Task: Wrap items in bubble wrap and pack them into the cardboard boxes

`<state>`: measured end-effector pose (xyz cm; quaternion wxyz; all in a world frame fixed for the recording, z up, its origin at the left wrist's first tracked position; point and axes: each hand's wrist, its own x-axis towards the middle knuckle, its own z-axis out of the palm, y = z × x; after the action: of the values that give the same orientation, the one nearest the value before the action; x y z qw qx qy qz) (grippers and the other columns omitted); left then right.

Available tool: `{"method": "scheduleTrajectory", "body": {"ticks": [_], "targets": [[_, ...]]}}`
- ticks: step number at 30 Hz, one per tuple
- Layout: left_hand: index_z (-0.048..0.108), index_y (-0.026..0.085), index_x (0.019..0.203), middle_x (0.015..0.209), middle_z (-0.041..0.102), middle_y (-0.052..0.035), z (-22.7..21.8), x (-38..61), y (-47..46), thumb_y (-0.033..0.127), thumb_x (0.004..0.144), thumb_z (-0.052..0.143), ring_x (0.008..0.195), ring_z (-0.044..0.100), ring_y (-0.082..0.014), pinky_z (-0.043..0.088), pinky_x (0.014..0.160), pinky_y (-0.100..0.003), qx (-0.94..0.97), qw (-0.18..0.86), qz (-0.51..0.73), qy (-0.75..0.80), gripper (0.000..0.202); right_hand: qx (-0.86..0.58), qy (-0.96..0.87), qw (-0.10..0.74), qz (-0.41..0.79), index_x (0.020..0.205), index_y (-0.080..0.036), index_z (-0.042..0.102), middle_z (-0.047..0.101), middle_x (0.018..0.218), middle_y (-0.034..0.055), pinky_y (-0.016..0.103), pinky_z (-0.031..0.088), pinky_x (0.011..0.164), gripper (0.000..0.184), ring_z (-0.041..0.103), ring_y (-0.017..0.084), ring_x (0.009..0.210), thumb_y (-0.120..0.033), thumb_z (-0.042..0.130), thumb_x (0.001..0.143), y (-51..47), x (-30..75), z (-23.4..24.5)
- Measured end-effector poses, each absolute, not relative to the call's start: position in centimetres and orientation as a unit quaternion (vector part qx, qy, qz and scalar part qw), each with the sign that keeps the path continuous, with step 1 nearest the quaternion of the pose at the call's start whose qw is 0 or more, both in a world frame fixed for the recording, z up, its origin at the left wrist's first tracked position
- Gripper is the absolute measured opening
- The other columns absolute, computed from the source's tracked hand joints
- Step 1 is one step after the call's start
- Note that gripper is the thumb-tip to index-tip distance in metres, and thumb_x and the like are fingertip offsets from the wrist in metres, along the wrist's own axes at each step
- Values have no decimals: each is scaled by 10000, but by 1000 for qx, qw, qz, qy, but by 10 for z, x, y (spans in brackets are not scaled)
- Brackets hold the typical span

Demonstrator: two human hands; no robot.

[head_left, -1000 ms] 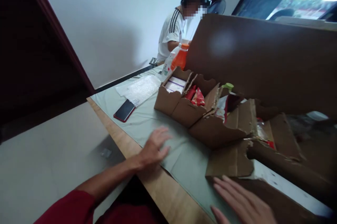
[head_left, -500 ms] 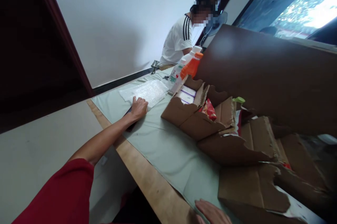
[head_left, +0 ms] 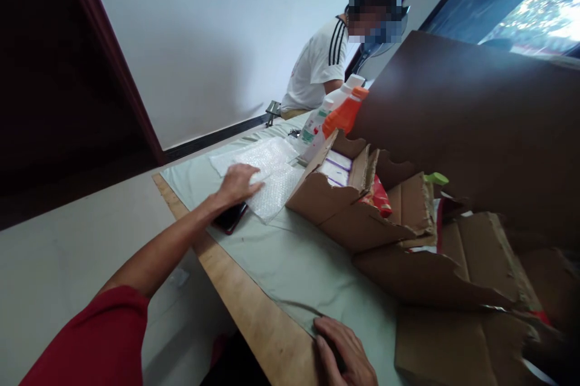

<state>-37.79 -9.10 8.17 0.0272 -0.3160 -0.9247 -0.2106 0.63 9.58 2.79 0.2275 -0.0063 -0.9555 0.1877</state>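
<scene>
- Head view, left edge: a dark doorway [head_left: 67,90]; below it, at lower left, the red sleeve [head_left: 95,337] of the reaching arm.
- Left of centre: the phone [head_left: 232,218] lies on the cloth [head_left: 312,268] near the edge of the surface [head_left: 254,319], partly covered by the left hand [head_left: 240,183].
- That hand's fingers are bent and extend over the bubble wrap [head_left: 281,189]; whether they grip it, I cannot tell.
- Centre: the wrap lies flat just beside the phone, reaching toward the boxes [head_left: 312,199].
- Upper centre: a person [head_left: 312,66] in a white shirt, beyond a clear bottle [head_left: 315,127] and an orange bottle [head_left: 343,114].
- Bottom, right of centre: the right hand [head_left: 347,353] rests at the surface's edge, fingers loosely curved, thumb apart.
- Right: the boxes stand in a row, with white packs [head_left: 336,168] in the leftmost and a red packet [head_left: 379,197] in the next; behind them, a brown board [head_left: 475,126].
</scene>
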Motion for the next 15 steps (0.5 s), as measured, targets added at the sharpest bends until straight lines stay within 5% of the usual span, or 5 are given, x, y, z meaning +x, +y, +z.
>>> {"method": "scheduleTrajectory", "body": {"ticks": [4,9,15], "targets": [[697,126,1199,1261,692,-205,89,-427,-107,282,906,656,1311,544,-418,378,1098,-572,-158,-6,-211,-965,334,-12,-941,274,200,1061,-223,750,805,988,74,351,652,799,201,782,234,914,-272,569,989,100,10,11],[629,175,1280,1315,643,-108,80,-441,-100,366,972,672,1160,652,-268,560,982,-494,-90,-95,-275,-953,366,-14,-936,274,222,1090,-223,736,804,1016,69,364,649,816,195,779,239,942,-206,586,968,96,12,12],[614,174,1305,1321,636,-102,102,-442,-93,378,978,664,1125,664,-263,590,932,-466,-25,-181,-477,-860,389,-24,-931,285,225,1082,-229,728,802,1020,60,370,640,822,193,774,236,942,-178,590,956,89,11,14]]}}
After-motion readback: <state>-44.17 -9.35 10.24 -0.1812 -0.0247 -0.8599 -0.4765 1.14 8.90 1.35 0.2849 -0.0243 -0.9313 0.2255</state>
